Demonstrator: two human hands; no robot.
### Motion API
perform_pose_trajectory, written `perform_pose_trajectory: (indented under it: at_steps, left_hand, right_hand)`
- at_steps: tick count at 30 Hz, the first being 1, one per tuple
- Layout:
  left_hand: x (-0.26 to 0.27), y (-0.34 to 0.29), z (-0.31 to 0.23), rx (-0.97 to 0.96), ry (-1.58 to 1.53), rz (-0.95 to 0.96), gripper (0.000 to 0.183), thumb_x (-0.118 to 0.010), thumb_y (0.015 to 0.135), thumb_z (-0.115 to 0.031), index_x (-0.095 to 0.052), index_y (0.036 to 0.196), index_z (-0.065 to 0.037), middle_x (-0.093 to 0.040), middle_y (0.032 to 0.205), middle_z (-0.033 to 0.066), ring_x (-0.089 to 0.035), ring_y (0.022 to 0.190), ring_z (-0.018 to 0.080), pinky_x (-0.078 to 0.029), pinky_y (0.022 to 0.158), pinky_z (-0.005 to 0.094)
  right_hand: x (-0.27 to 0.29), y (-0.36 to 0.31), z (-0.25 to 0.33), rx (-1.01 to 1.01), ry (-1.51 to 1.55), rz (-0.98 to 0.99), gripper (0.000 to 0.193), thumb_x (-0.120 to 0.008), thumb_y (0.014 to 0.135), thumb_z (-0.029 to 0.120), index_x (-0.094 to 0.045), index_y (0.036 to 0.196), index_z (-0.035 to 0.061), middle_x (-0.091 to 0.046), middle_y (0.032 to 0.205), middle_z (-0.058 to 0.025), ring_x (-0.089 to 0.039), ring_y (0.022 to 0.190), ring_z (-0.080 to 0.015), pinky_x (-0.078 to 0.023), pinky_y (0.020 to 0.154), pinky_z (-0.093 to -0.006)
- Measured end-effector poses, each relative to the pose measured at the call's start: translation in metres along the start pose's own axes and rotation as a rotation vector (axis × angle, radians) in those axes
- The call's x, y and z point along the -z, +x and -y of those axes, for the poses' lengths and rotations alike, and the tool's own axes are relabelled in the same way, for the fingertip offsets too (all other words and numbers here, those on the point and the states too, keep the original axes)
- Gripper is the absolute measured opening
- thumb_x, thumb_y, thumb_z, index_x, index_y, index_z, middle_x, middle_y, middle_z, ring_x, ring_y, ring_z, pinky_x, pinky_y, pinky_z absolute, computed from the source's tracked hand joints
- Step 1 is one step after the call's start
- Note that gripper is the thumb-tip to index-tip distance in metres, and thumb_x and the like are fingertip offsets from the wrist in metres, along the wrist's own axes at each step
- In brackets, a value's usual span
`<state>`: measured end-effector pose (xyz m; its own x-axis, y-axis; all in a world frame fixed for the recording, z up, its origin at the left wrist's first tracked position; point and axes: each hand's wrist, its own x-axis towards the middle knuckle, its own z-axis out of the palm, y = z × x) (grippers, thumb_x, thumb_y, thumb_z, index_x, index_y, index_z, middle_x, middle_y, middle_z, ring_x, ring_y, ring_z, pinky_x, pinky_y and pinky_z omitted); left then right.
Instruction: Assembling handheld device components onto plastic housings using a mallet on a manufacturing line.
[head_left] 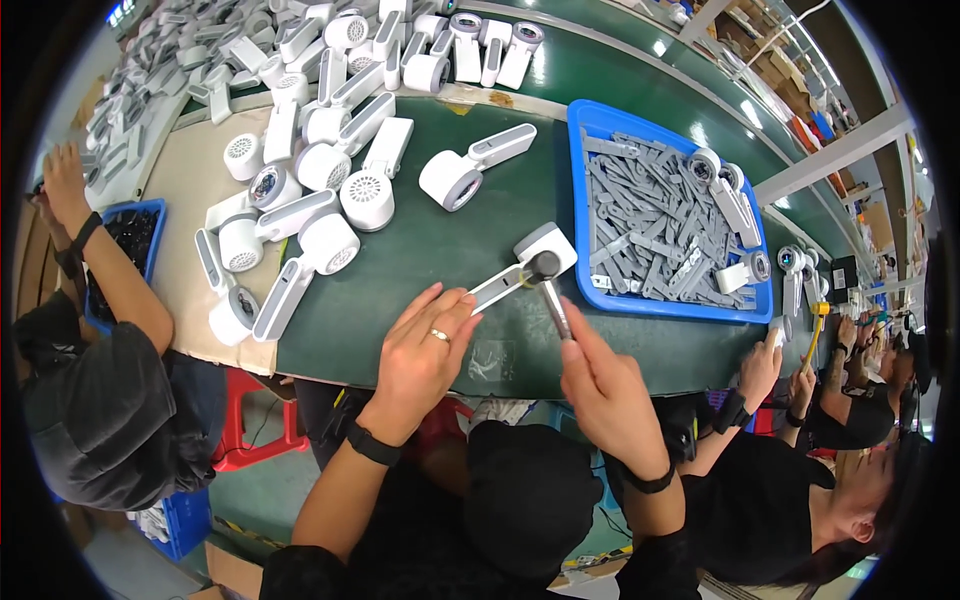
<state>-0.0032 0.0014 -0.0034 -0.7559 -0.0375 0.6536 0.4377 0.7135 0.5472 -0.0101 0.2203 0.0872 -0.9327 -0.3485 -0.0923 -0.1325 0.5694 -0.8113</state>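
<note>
My left hand (424,348) grips the handle end of a white handheld fan (546,242) with a grey strip along its handle. The fan lies on the green tabletop, its head pointing away from me. My right hand (608,388) is closed on the shaft of a small hammer (556,308). The hammer's round, dark grey head is over the fan where handle and head meet; whether it touches cannot be told. Another white fan (470,172) lies alone beyond my hands.
Right of my hands, a blue tray (578,230) holds grey strips, with white fans on its right side. Several white fans (325,243) crowd the cardboard at left; more are heaped behind. Co-workers sit on both sides; the right one holds a yellow mallet (820,310).
</note>
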Motion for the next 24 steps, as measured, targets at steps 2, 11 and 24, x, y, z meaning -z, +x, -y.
perform_pose_trajectory:
  at_steps: [2, 11, 24]
  left_hand:
    - [0.002, 0.001, -0.001, 0.010, -0.011, -0.015, 0.028, -0.081, 0.083, 0.002, -0.069, 0.108, -0.001, -0.075, 0.104, 0.0149, -0.074, 0.092, 0.0324, -0.059, 0.098, 0.0483]
    - [0.004, 0.001, -0.037, 0.514, -0.087, 0.116, 0.027, -0.079, 0.091, -0.013, -0.068, 0.109, 0.002, -0.077, 0.092, 0.0156, -0.076, 0.074, 0.0251, -0.058, 0.065, 0.0329]
    - [-0.008, 0.009, -0.051, 0.830, -0.532, 0.397, 0.025, -0.066, 0.101, -0.014, -0.053, 0.113, 0.004, -0.077, 0.087, 0.0135, -0.075, 0.068, 0.0180, -0.052, 0.061, 0.0269]
  right_hand:
    - [0.005, -0.011, 0.014, -0.046, 0.045, -0.016, 0.048, -0.052, 0.108, 0.014, -0.045, 0.155, 0.0061, -0.055, 0.063, -0.0026, -0.052, 0.057, -0.0093, -0.043, 0.056, -0.0291]
    - [-0.003, -0.010, -0.020, -0.340, 0.390, 0.046, 0.035, -0.062, 0.106, 0.025, -0.063, 0.128, -0.0021, -0.069, 0.075, -0.0031, -0.046, 0.041, -0.0049, -0.035, 0.039, -0.0230]
    - [-0.009, 0.017, -0.023, -0.424, 0.328, 0.098, 0.043, -0.076, 0.096, 0.028, -0.065, 0.123, -0.0035, -0.055, 0.061, 0.0016, -0.045, 0.040, -0.0066, -0.033, 0.037, -0.0258]
